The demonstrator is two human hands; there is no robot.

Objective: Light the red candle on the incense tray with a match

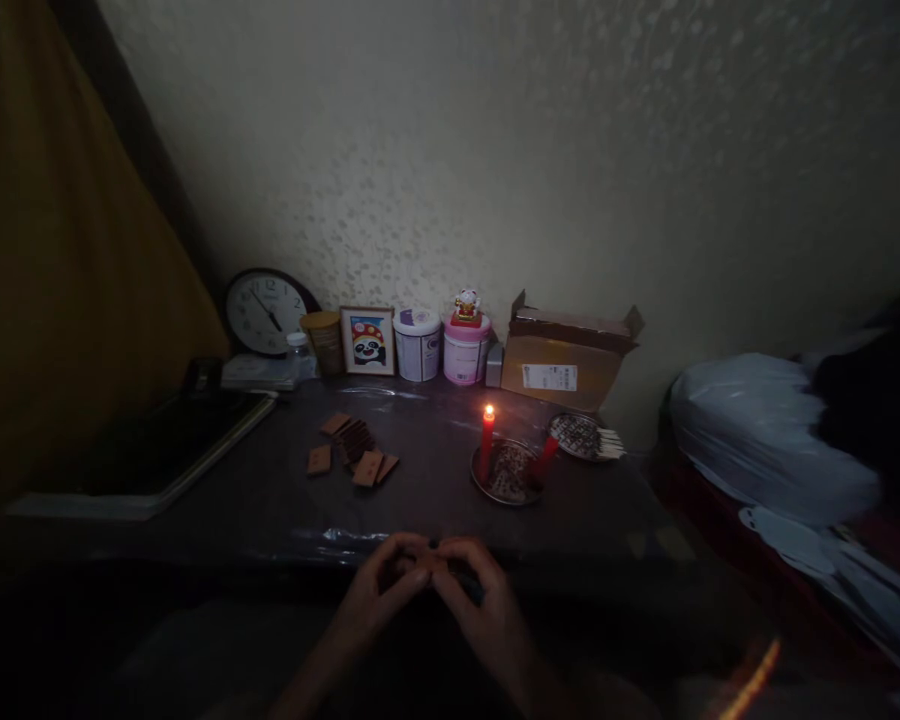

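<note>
My left hand and my right hand meet at the near edge of a dark table. Both have their fingers curled together and pinch something small and dark that I cannot make out in the dim light. Beyond them a lit red candle stands upright in a round metal dish, with a second, unlit red candle leaning at the dish's right rim. Several small brown tiles lie scattered to the left of the dish.
Along the wall stand a clock, a jar, a framed picture, two tins with a cat figurine, and an open cardboard box. A patterned plate with sticks lies right of the dish. A laptop sits left; bags right.
</note>
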